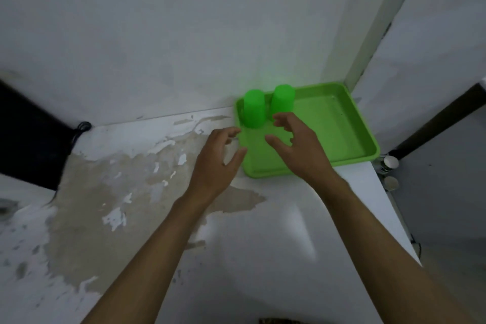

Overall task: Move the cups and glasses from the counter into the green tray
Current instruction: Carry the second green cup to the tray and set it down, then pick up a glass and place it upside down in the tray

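Note:
A green tray [349, 123] lies on the white counter in the far right corner against the wall. Two green cups stand upside down in its far left part: the left cup [253, 109] and the right cup [282, 100], close together. My left hand [218, 163] hovers at the tray's left edge, fingers apart and holding nothing, a little below the left cup. My right hand [297, 144] is over the tray floor just in front of the right cup, fingers spread and empty.
The counter [276, 231] has a large patch of peeled, stained surface [105, 192] on the left. A dark opening with a black cable [81, 129] sits at the far left. Two small round lids or jars [390, 171] stand beyond the counter's right edge.

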